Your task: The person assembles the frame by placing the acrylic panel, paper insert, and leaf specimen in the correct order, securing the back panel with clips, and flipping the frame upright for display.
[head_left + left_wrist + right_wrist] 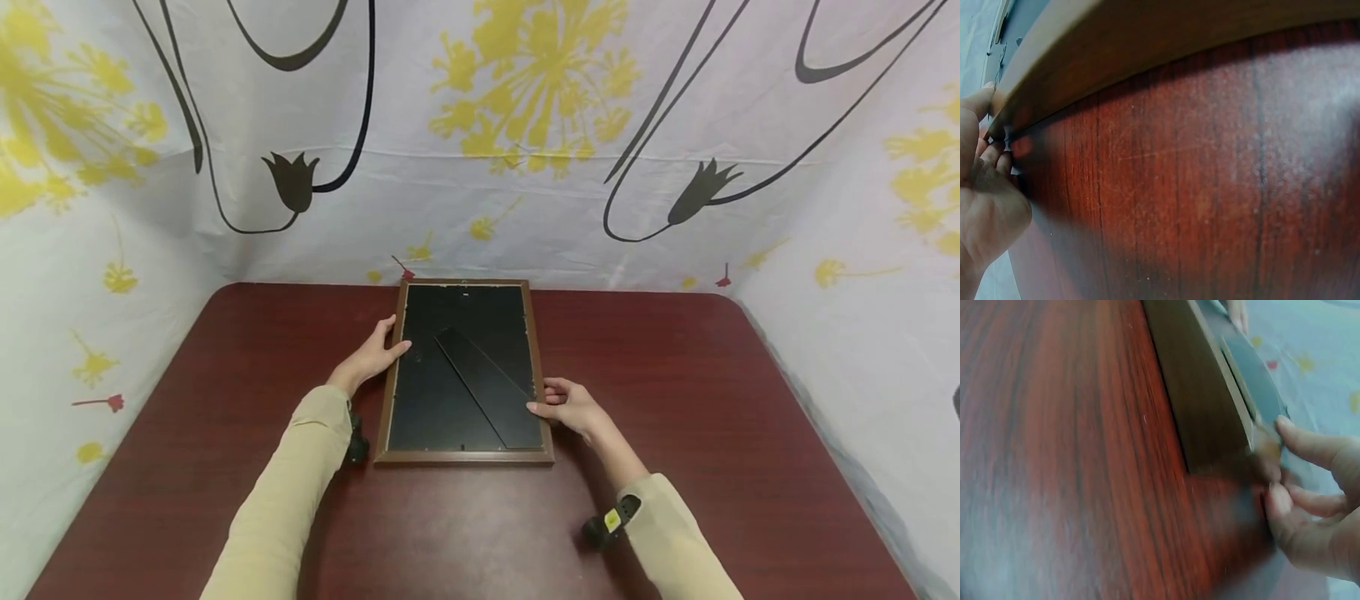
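A picture frame [420, 392] with a brown wooden border lies back side up, low over the table. Its black backing carries a folded easel stand [480, 392] set at a slant. My left hand [372, 354] grips the left border, thumb over the top and fingers at the outer side. On the right border, lower down, my right hand [573, 407] pinches the edge with its thumb on the backing. The right wrist view shows the thumb and fingers of that hand [1316, 519] around the wooden edge near a corner. The front of the picture frame is hidden.
The dark red wooden table [660, 358] has rounded far corners. White cloth [420, 108] with yellow flowers and dark stems hangs behind it and along both sides. A small black camera [600, 529] is strapped to the right wrist, another [357, 437] to the left.
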A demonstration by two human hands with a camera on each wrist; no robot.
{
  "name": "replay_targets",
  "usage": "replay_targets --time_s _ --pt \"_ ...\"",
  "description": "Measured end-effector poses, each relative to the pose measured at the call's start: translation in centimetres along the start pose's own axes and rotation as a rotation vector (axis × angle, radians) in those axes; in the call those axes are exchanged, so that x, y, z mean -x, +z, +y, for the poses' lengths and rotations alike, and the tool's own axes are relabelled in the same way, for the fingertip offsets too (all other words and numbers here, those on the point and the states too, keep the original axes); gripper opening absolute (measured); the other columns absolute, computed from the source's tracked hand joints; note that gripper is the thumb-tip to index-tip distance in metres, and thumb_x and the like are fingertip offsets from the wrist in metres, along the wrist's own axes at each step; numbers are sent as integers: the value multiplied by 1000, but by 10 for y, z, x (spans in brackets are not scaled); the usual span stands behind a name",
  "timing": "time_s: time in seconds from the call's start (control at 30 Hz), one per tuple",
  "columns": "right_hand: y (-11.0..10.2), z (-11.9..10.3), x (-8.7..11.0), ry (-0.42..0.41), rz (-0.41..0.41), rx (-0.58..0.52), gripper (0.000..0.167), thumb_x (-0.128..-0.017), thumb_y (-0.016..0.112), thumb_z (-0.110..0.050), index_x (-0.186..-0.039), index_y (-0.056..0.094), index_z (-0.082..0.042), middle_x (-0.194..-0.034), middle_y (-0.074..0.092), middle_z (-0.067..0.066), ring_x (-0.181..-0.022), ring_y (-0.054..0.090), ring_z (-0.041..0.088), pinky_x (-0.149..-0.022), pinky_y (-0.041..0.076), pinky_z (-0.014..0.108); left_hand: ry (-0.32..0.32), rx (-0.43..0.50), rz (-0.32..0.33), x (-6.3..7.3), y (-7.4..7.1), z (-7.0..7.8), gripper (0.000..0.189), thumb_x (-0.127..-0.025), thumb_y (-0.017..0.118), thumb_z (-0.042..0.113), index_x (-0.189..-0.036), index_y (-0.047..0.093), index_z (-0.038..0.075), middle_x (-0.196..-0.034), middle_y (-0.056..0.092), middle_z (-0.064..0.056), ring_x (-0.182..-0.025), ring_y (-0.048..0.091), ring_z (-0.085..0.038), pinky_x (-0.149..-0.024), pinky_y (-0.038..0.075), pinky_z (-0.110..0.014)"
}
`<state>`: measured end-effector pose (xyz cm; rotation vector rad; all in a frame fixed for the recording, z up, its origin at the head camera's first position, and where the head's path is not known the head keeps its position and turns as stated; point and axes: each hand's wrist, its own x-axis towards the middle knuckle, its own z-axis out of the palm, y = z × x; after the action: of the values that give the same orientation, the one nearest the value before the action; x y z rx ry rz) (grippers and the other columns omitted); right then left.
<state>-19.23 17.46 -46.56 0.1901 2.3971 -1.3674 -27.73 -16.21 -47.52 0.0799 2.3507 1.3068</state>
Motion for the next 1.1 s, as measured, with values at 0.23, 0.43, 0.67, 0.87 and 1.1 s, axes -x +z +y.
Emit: replay_targets --time_s 0.23,0.43,0.67,0.87,1.1 --pt "21 -1 14 -239 334 203 39 -77 73 -19 -107 59 3 -94 62 17 -83 64 26 -69 54 33 -5 -3 5 -1 -4 -1 72 -97 41 37 -147 -8 18 -155 -6 -12 -142 -4 -32 -113 12 -54" --pt "14 0 12 -194 299 42 32 -75 75 -19 -99 66 -1 -91 67 12 -76 66 17 -65 55 29 3 -4 1 -4 -3 -1 73 -96 41 38 -147 -7 17 -155 -5 -13 -142 -4 -32 -113 11 -53" --pt "-22 9 -10 62 -114 -334 39 -85 64 -16 -116 54 5 -88 64 -4 -80 63 6 -81 55 34 2 2 -3 -3 -2 -2 72 -97 41 36 -147 -7 17 -154 -5 -13 -142 -4 -32 -113 12 -54" --pt "-26 10 -20 81 -131 -283 44 -84 65 -15 -120 51 6 -89 66 -3 -81 63 6 -79 56 33 6 9 -9 3 -3 6 72 -97 41 35 -147 -7 15 -154 -5 -15 -141 -4 -34 -112 11 -55" --pt "-32 6 -25 69 -208 -183 46 -83 66 -9 -123 48 7 -84 63 -1 -76 63 6 -77 56 32 28 17 -32 3 -1 -1 81 -91 43 51 -147 -8 21 -154 -8 -14 -141 -6 -35 -111 10 -57"
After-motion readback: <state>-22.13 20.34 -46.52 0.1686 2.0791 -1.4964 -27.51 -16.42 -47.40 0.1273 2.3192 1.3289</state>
